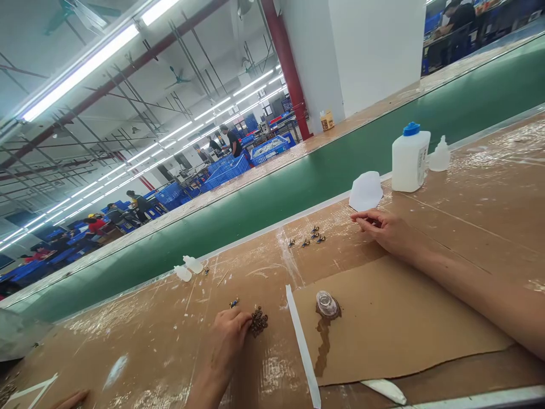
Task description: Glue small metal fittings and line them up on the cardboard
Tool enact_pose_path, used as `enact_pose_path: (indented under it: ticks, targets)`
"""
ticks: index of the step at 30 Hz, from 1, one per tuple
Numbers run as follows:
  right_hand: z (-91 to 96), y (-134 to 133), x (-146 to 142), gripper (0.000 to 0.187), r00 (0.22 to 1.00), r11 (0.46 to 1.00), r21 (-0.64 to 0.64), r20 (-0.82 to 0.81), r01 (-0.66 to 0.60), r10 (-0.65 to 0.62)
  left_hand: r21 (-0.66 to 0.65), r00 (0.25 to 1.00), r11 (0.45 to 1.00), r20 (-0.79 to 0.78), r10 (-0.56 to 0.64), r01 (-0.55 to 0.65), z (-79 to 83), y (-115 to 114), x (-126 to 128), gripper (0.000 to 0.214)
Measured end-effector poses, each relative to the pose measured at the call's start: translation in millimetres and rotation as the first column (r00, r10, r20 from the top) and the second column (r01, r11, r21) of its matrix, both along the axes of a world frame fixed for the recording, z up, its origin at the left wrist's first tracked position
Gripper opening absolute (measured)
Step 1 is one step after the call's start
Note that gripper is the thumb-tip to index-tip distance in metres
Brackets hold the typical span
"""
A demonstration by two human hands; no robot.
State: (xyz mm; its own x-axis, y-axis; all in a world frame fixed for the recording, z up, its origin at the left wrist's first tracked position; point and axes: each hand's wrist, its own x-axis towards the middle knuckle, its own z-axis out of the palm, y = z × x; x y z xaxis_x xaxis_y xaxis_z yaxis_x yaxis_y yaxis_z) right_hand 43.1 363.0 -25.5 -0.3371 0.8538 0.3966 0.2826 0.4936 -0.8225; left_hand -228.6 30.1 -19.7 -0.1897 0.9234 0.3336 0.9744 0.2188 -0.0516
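Note:
My left hand (227, 336) reaches down to a small heap of dark brown metal-looking pieces (259, 322). Its thumb and fingertips come together at the heap's left edge, and what they pinch is hidden. Just above that hand lies a small blue and gold piece (234, 303). My right hand (385, 230) is over the table below a white sheet of paper (366, 191), fingers drawn together; anything between them is too small to make out. To its left rest several small blue and gold pieces (315, 234).
A small clear cup (327, 304) sits in a wet brown stain on a cardboard sheet (404, 318). A white jug with a blue cap (411, 159) and dropper bottles (440, 154) stand near the green belt (255, 204). Another person's fingers (72, 400) show at lower left.

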Motion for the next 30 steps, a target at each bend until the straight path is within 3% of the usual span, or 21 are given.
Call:
enact_pose_path:
  ticks: [8, 12, 19, 30]
  targets:
    - [1.6, -1, 1, 0.037, 1.0, 0.999, 0.035, 0.004, 0.013, -0.013, 0.078, 0.998, 0.996, -0.062, -0.028, 0.033, 4.0, 0, 3, 0.033]
    - [2.6, -2, 1, 0.035, 1.0, 0.999, 0.036, 0.005, 0.016, -0.016, 0.166, 0.998, 0.986, -0.058, 0.012, -0.002, 1.0, -14, 32, 0.023]
    - [1.0, -3, 2, 0.029, 1.0, 1.0, 0.004, 0.021, 0.005, -0.005, 0.211, 0.997, 0.976, -0.054, 0.061, -0.049, -23.8, -31, 87, 0.024]
    - [-3.9, 1, 0, 0.028, 1.0, 0.999, -0.04, -0.005, 0.007, -0.007, 0.317, 1.0, 0.948, -0.001, 0.03, -0.028, -28.8, -51, 88, 0.033]
